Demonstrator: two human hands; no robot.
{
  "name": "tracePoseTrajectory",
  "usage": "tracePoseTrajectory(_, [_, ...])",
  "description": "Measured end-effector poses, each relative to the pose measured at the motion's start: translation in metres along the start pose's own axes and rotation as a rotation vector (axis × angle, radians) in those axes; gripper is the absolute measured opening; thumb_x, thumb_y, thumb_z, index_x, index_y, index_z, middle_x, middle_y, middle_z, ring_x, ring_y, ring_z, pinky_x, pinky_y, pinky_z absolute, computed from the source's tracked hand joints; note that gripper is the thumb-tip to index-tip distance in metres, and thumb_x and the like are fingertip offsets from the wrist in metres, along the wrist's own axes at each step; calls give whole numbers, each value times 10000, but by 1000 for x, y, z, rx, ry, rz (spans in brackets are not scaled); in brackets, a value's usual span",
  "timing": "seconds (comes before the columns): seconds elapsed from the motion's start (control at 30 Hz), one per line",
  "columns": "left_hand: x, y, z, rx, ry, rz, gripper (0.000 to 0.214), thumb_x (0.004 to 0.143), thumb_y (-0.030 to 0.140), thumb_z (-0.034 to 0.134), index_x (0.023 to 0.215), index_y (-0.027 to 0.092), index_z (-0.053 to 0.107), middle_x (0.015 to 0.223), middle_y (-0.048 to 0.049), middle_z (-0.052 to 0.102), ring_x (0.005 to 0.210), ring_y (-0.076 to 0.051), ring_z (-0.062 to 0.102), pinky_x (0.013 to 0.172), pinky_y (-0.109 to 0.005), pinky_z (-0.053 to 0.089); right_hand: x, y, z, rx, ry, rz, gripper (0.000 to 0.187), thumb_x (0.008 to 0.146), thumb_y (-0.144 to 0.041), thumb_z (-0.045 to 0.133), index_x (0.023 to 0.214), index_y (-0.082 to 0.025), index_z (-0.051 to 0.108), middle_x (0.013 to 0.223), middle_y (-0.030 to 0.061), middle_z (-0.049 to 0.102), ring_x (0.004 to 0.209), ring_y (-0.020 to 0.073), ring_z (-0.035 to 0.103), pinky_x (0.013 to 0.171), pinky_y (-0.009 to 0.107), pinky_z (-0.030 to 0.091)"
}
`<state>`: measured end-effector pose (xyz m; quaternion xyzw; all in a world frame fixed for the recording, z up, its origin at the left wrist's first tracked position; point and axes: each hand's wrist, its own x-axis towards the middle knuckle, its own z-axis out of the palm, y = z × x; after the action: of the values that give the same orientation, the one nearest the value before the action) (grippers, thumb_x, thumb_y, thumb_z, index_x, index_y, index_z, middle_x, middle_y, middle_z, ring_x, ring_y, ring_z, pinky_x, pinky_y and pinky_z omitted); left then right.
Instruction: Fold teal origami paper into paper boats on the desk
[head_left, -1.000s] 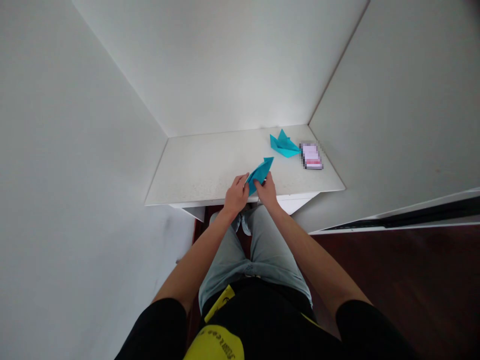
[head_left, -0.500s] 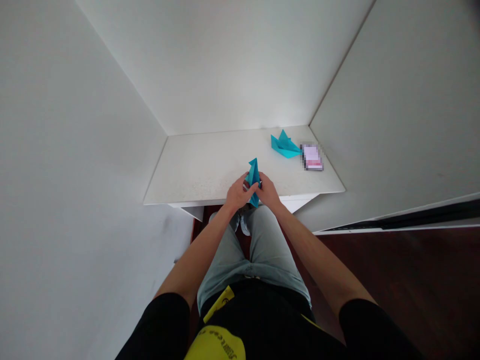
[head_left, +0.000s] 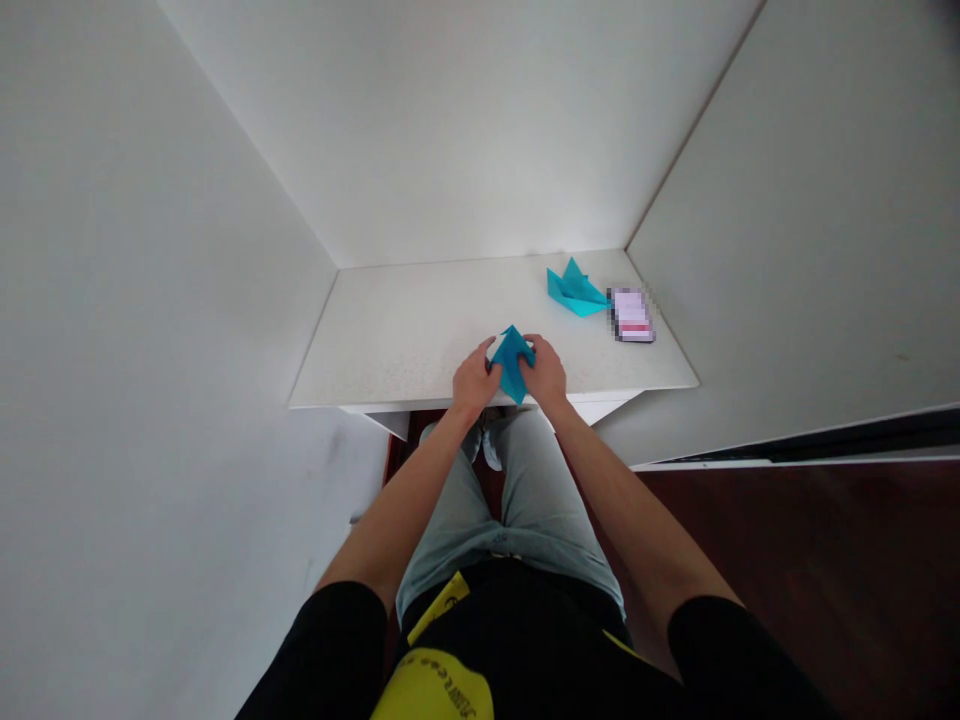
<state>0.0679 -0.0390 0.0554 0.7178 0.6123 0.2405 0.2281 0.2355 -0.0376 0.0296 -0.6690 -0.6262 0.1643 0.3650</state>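
A piece of folded blue paper (head_left: 513, 362), roughly diamond-shaped from above, is held between my two hands over the front part of the white tabletop (head_left: 390, 330). My left hand (head_left: 474, 381) grips its left side, thumb on top. On the other side, my right hand (head_left: 546, 374) pinches the right edge. A white patch shows at the paper's upper left, and the fingers beneath it are hidden. Farther back on the right lies a folded blue paper boat (head_left: 577, 291), touched by neither hand.
A phone with a blurred-out screen (head_left: 631, 315) lies right of the paper boat, close to its tip. White walls (head_left: 480, 130) enclose the tabletop at the back and both sides. Below its front edge are my legs (head_left: 525, 480).
The held paper has gone from a narrow upright shape to a wider diamond. My hands have moved apart, the right one shifting rightward. The view has shifted slightly.
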Motion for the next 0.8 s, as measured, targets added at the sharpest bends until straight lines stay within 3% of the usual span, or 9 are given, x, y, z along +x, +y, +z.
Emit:
tracePoseTrajectory(0.13, [0,-15,-2,-6,7,37,583,1002,203,563,1583,222,608,1180,-85,731,932,-198,711,967,-342,572,-2,19,-13,-7,-114,-203,543,978,-189,508,1481,-263,697,1312,138,685,1143,293,705,1012,438,589])
tracePoseTrajectory(0.23, [-2,-33,-7,8,-2,45,508,978,202,604,1476,224,703,1175,-82,703,889,-184,702,983,-351,575,-11,34,-27,-124,-214,-308,571,984,-154,498,1502,-272,705,1435,137,685,1266,316,673,1096,485,532])
tracePoseTrajectory(0.33, [-8,-52,-15,49,-16,116,503,952,223,638,1445,247,730,1245,-92,709,1076,-229,715,1076,-399,551,-22,46,-36,-243,-296,-384,555,1021,-204,511,1543,-294,675,1607,115,628,1411,352,599,1142,541,478])
tracePoseTrajectory(0.43, [-13,-64,-22,83,-68,248,549,938,193,601,1469,268,716,1455,-90,689,1358,-261,630,1219,-450,464,-29,54,-39,-287,-350,-452,545,1050,-256,509,1578,-299,639,1706,90,554,1501,350,548,1200,559,427])
tracePoseTrajectory(0.6, [-11,-47,-20,150,-155,368,558,1084,260,425,1620,281,579,1691,-53,570,1596,-239,461,1325,-475,351,-28,55,-38,-275,-395,-508,634,1047,-306,529,1680,-267,508,1753,99,485,1596,341,483,1288,590,348])
tracePoseTrajectory(0.7, [-7,-33,-8,244,-226,409,607,1110,387,462,1707,275,459,1802,-57,411,1700,-278,309,1366,-508,284,-30,49,-37,-260,-368,-467,643,1090,-383,494,1716,-247,442,1777,118,439,1616,322,467,1312,583,335])
tracePoseTrajectory(0.8, [-7,-29,4,319,-254,390,624,1113,428,463,1720,288,435,1830,-54,349,1716,-303,273,1384,-532,237,-39,43,-34,-241,-354,-464,686,1100,-468,511,1727,-207,413,1775,145,438,1613,320,473,1327,568,332])
